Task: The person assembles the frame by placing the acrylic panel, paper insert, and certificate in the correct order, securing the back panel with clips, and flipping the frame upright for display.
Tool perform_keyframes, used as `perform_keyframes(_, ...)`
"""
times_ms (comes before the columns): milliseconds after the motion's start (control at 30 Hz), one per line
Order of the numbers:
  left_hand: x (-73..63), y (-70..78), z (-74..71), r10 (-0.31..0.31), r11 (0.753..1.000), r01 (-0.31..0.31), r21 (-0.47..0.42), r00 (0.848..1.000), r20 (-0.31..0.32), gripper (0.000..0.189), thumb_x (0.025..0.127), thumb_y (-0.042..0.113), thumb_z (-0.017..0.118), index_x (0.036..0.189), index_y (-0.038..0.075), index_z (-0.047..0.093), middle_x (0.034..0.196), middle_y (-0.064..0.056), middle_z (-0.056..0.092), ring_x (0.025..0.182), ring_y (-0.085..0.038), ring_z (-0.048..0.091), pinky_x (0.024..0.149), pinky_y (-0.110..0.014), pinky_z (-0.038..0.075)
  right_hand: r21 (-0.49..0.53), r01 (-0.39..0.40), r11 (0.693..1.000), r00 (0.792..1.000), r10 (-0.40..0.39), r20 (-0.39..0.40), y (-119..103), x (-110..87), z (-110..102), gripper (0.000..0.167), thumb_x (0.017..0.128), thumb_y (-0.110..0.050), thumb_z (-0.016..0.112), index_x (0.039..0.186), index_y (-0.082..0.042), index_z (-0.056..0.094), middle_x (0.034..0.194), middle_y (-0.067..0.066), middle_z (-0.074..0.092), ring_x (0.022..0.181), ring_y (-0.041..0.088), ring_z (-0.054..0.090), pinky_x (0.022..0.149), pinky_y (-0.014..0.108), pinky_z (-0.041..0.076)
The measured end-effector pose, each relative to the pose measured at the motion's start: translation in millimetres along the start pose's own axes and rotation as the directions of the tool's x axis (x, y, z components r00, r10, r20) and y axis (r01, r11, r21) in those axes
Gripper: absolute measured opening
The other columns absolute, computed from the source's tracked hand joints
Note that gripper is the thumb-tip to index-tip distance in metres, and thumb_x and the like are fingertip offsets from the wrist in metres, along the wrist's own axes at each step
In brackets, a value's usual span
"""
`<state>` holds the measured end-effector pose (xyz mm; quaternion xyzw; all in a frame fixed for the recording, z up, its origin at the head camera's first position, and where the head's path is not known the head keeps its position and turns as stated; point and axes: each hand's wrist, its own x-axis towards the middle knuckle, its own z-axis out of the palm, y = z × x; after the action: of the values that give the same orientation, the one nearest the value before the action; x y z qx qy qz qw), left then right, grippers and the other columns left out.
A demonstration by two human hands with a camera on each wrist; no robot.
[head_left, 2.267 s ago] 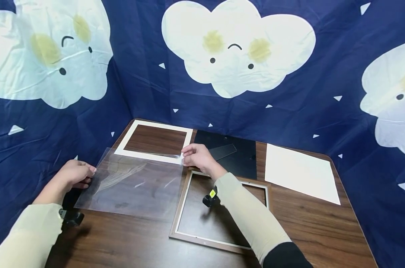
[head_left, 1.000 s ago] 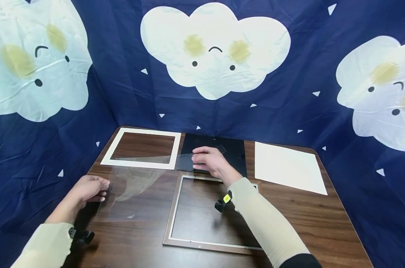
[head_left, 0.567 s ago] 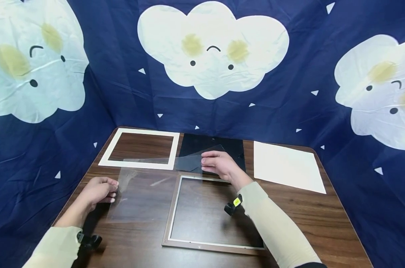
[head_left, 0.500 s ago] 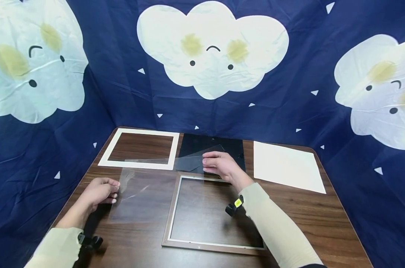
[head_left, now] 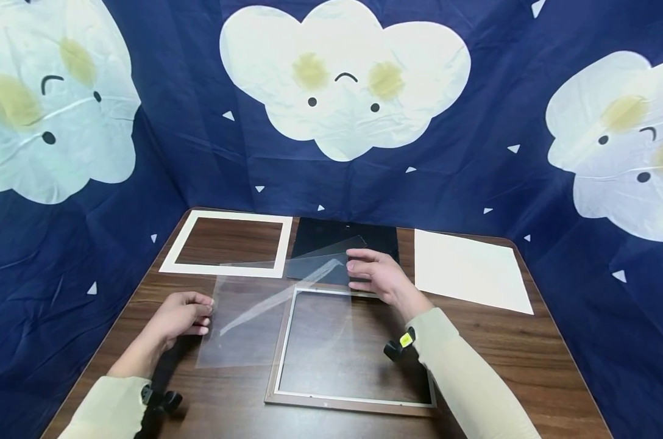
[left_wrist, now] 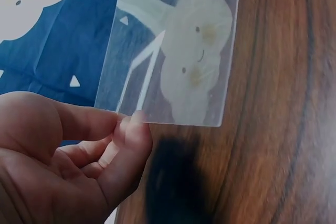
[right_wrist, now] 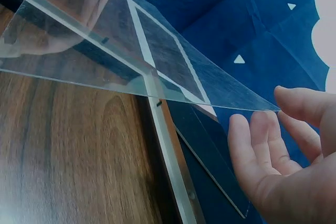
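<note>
A clear plastic sheet [head_left: 249, 347] is held up over the table, its right part overlapping the picture frame [head_left: 353, 406] in the head view. My left hand [head_left: 180, 320] pinches the sheet's left edge between thumb and fingers; the left wrist view shows the fingertips gripping the clear sheet [left_wrist: 205, 114] near one end. At its far right corner, my right hand [head_left: 381, 277] pinches the sheet between thumb and fingertips, as the right wrist view shows. The frame lies flat on the table with its inner rim facing up, partly hidden behind the right hand and forearm. Glare streaks cross the sheet.
A white mat with a cut-out window [head_left: 283, 244] lies at the back left. Beside it is a black backing board [head_left: 320, 228], partly behind the sheet and right hand. A white sheet [head_left: 471, 271] lies at the back right. A blue cloud-print curtain [head_left: 200, 164] surrounds the brown table [head_left: 222, 402].
Both hands have moved right with the clear sheet, carrying it from left of the picture frame to partly over it. The view has also shifted slightly. The other pieces stay in place.
</note>
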<state>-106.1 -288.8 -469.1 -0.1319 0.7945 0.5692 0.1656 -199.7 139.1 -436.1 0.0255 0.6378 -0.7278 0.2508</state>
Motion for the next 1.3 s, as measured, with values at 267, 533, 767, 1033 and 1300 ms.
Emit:
perform_keyframes(267, 3.7, 6.8, 12.2, 0.063, 0.997, -0.062, -0.039, 0.998, 0.026, 0.039, 0.097, -0.003, 0.050, 0.134, -0.016, 0.043, 0.090, -0.010, 0.060, 0.073, -0.016, 0.063, 0.064, -0.035, 0.063, -0.116, 0.046, 0.992, 0.996, -0.054, -0.068, 3, -8.7, -9, 0.058, 0.093, 0.001, 0.068, 0.148, -0.013, 0.055, 0.122, 0.016, 0.063, 0.112, 0.027, 0.065, 0.084, 0.042, 0.062)
perform_keyframes(533, 8.9, 10.3, 26.1, 0.082, 0.996, -0.081, -0.030, 0.997, 0.006, 0.038, 0.097, -0.005, 0.051, 0.134, -0.016, 0.045, 0.091, -0.012, 0.060, 0.073, -0.018, 0.063, 0.063, -0.037, 0.062, -0.159, 0.067, 0.985, 0.992, -0.082, -0.092, 4, -17.0, -17, 0.070, 0.087, 0.010, 0.069, 0.150, -0.018, 0.054, 0.118, 0.022, 0.061, 0.090, 0.023, 0.068, 0.072, 0.037, 0.063)
perform_keyframes(767, 10.5, 17.5, 35.1, 0.128, 0.990, -0.128, -0.062, 0.992, -0.011, 0.039, 0.097, -0.005, 0.054, 0.134, -0.016, 0.047, 0.091, -0.012, 0.065, 0.070, -0.017, 0.065, 0.062, -0.036, 0.063, -0.163, 0.077, 0.984, 0.989, -0.096, -0.111, 6, -22.8, -27, 0.077, 0.084, 0.017, 0.067, 0.152, -0.016, 0.050, 0.115, 0.022, 0.061, 0.077, 0.016, 0.069, 0.071, 0.034, 0.063)
perform_keyframes(1033, 14.6, 21.2, 44.8, 0.192, 0.981, -0.193, -0.026, 0.981, -0.035, 0.043, 0.097, -0.004, 0.057, 0.139, -0.011, 0.049, 0.096, -0.020, 0.067, 0.072, -0.017, 0.067, 0.062, -0.036, 0.063, -0.184, 0.076, 0.980, 0.983, -0.104, -0.153, 13, -29.0, -38, 0.074, 0.085, 0.016, 0.068, 0.151, -0.010, 0.048, 0.106, 0.010, 0.063, 0.077, 0.015, 0.068, 0.072, 0.036, 0.063)
perform_keyframes(1300, 17.3, 24.3, 58.8, 0.201, 0.979, -0.201, -0.027, 0.980, -0.009, 0.048, 0.092, -0.008, 0.061, 0.139, -0.010, 0.051, 0.099, -0.019, 0.067, 0.075, -0.014, 0.064, 0.061, -0.033, 0.062, -0.174, 0.068, 0.982, 0.972, -0.105, -0.211, 20, -36.1, -48, 0.060, 0.085, 0.012, 0.068, 0.142, 0.000, 0.053, 0.102, 0.005, 0.064, 0.075, 0.013, 0.069, 0.067, 0.031, 0.062)
